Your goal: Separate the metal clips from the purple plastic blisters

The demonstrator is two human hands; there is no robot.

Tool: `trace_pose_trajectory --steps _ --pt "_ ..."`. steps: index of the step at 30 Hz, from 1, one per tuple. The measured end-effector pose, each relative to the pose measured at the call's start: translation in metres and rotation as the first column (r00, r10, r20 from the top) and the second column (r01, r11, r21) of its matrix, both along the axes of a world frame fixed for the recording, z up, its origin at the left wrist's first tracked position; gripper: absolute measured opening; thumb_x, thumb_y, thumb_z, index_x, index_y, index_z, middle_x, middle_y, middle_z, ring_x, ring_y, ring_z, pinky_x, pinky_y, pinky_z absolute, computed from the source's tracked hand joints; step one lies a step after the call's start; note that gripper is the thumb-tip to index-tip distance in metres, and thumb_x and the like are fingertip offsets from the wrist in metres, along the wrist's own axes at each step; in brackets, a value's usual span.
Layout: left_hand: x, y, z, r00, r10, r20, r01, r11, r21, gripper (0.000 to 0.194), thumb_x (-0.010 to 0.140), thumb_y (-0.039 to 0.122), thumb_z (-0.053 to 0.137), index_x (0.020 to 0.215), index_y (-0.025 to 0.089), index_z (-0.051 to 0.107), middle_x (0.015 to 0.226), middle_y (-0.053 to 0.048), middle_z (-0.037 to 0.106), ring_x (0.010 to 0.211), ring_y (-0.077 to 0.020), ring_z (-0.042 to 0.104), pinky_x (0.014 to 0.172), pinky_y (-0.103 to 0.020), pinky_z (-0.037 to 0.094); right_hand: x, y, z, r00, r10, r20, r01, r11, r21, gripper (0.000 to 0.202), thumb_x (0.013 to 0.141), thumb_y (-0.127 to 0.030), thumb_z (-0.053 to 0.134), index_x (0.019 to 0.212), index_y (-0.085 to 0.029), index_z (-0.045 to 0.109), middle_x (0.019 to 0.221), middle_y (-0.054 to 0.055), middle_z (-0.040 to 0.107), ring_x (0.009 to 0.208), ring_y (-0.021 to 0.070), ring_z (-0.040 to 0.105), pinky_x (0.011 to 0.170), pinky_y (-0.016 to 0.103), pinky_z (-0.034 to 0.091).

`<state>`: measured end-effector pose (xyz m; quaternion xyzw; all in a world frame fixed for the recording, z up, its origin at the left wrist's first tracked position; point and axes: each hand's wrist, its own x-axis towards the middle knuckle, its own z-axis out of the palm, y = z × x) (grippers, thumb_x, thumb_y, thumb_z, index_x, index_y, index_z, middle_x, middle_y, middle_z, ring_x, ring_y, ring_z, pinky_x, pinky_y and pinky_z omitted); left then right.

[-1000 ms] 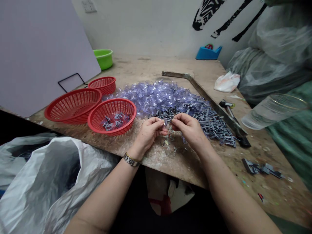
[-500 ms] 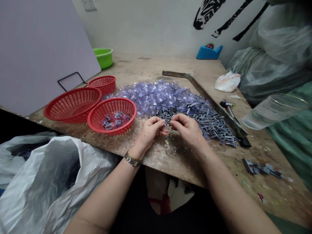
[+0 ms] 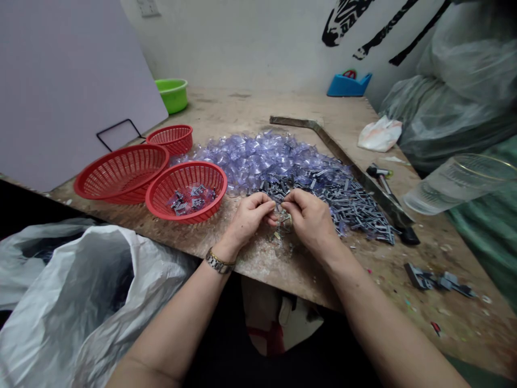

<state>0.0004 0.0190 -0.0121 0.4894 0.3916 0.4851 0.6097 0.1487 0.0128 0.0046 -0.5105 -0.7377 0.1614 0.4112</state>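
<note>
My left hand (image 3: 253,216), with a watch on its wrist, is pinched closed at the near edge of a pile of small grey parts (image 3: 351,202). Close to its right, my right hand (image 3: 309,218) pinches too, the fingertips of both almost meeting. Whatever they hold is too small to make out. Behind them lies a heap of clear purplish plastic pieces (image 3: 258,153). A red basket (image 3: 218,207) to the left contains some grey and clear parts.
Two more red baskets (image 3: 121,172) and a green bowl (image 3: 173,96) stand at the left. A bent metal bar (image 3: 343,156) borders the heap. At the right are a glass (image 3: 452,186) and a hammer (image 3: 383,183). A white sack (image 3: 81,291) hangs near left.
Both hands stay nearly in place, with the fingertips shifted slightly. The view has moved a little, so things at the right appear farther right.
</note>
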Motion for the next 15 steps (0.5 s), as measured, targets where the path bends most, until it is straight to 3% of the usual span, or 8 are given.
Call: trace_pose_trajectory --steps 3,7,15 --pt "-0.0005 0.0010 0.0003 0.999 -0.034 -0.007 0.034 0.999 -0.013 0.020 0.076 0.027 0.064 0.068 0.014 0.052 0.057 0.002 0.059 0.049 -0.0059 0.056 0.051 -0.017 0.048 -0.0010 -0.0011 -0.0022 0.997 -0.007 0.082 0.002 0.998 0.066 0.015 0.081 -0.018 0.049 0.067 -0.023 0.046 0.068 0.003 0.056 0.068 0.0186 0.051 0.066 0.029 0.037" --pt "-0.0019 0.0013 0.0001 0.997 -0.064 0.032 0.066 0.997 -0.048 0.019 0.076 0.026 0.063 0.069 0.014 0.051 0.056 0.003 0.059 0.046 -0.0056 0.056 0.050 -0.016 0.047 -0.0005 0.0008 -0.0054 0.999 0.003 0.048 -0.007 0.996 0.089 0.015 0.080 -0.017 0.050 0.067 -0.023 0.047 0.066 0.001 0.055 0.066 0.0170 0.051 0.064 0.028 0.037" --pt "-0.0023 -0.0004 -0.0017 0.999 -0.046 0.014 0.047 0.995 -0.083 0.023 0.077 0.031 0.065 0.071 0.014 0.050 0.056 0.003 0.058 0.045 -0.0049 0.055 0.047 -0.015 0.046 0.0031 0.0070 -0.0054 0.995 0.066 -0.069 -0.072 0.995 -0.076 0.013 0.079 -0.021 0.054 0.067 -0.021 0.052 0.063 -0.002 0.055 0.062 0.0142 0.050 0.061 0.026 0.038"
